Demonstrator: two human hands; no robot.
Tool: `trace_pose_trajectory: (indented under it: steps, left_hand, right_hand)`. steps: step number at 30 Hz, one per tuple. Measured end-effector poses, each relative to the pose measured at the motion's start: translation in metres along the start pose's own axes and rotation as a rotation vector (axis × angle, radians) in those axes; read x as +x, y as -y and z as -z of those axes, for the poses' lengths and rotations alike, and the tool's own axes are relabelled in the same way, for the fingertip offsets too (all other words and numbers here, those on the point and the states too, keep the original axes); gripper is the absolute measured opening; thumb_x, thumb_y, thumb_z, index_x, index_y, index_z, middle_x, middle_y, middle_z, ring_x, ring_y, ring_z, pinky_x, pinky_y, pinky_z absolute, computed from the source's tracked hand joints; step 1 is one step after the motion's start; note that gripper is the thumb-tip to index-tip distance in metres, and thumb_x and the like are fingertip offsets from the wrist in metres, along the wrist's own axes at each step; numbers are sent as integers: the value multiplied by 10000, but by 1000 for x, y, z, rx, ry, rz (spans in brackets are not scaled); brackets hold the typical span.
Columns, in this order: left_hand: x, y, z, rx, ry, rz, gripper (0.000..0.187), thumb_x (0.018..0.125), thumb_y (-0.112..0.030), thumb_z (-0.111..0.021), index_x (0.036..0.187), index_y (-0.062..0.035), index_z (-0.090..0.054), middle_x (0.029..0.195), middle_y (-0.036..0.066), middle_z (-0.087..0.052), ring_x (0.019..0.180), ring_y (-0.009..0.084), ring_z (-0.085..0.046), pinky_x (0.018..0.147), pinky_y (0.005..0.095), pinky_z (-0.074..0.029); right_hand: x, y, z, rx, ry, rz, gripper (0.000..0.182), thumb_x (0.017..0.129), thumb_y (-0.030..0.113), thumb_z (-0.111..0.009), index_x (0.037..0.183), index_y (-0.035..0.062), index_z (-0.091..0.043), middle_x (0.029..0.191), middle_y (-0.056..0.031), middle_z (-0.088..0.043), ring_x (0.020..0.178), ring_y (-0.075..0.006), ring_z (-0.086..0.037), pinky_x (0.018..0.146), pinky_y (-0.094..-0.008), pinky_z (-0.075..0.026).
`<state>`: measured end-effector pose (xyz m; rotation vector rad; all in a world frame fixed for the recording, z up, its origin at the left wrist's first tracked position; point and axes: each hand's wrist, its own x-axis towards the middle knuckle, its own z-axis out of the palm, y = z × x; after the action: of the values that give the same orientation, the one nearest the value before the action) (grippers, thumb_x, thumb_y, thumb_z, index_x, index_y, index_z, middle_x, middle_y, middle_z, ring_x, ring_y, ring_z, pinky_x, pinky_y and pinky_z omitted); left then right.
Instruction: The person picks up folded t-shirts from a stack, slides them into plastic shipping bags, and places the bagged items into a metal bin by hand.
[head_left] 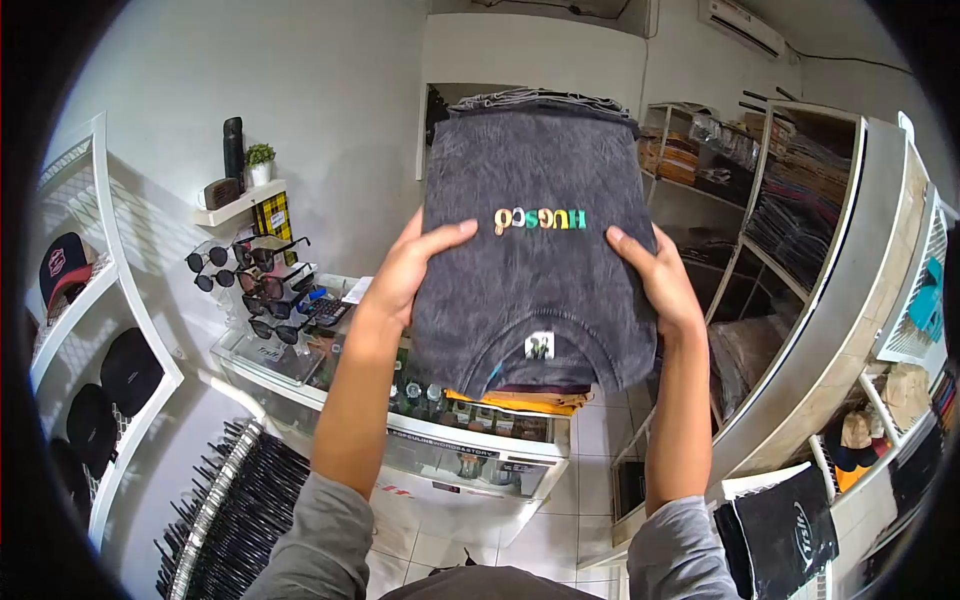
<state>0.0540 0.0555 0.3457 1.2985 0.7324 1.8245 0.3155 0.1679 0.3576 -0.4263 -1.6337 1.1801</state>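
A folded dark grey washed T-shirt (535,280) is held up before me, its neckline towards me and its coloured chest lettering upside down from here. My left hand (402,265) grips one side edge, thumb on the front and fingers behind. On the opposite edge my right hand (662,278) has the same hold. A white label (540,346) shows inside the collar. Several cloth layers are visible along the far edge. Below the collar, yellow-orange folded cloth (520,400) shows over the glass counter (470,445), mostly hidden by the shirt.
Sunglasses (265,285) on a stand and a calculator (325,312) sit on the counter's left part. Black hangers (235,510) hang from a rail at lower left. Caps (130,370) fill the left rack. Shelves of folded clothes (800,210) line the right side, near a black bag (785,530).
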Motion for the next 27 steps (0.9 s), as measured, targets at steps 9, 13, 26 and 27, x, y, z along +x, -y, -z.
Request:
trace_pose_trajectory:
  steps: [9,13,26,27]
  left_hand:
    - [-92,31,-12,191,-213,53,715,859,-106,-728,1502,-6,-433,1351,107,-606,1231,205,-578,1087,340,-404]
    - [-125,52,-19,212,-253,151,789,841,-126,-762,1531,-11,-398,1378,117,-592,1266,226,-554,1116,348,-381]
    - [-204,169,-38,-37,154,448,741,904,-64,-733,1544,-8,-366,1447,98,-528,1294,192,-526,1112,329,-387]
    - [-205,175,-48,-71,245,484,741,904,-64,-733,1544,-8,-366,1447,98,-528,1294,192,-526,1112,329,-387]
  right_hand:
    - [-81,-41,11,122,50,60,566,934,88,-725,1444,-10,-503,1311,-104,-639,1189,-186,-594,1053,-334,-442]
    - [-126,-62,18,148,-14,41,596,927,49,-719,1468,-12,-475,1334,-106,-623,1217,-182,-575,1073,-333,-421]
    - [-329,-87,32,-45,-537,-219,621,914,48,-734,1470,-21,-466,1353,-122,-609,1239,-197,-564,1080,-326,-420]
    - [-346,-79,36,-117,-589,-251,620,918,59,-735,1470,-21,-466,1352,-124,-610,1239,-201,-565,1079,-326,-422]
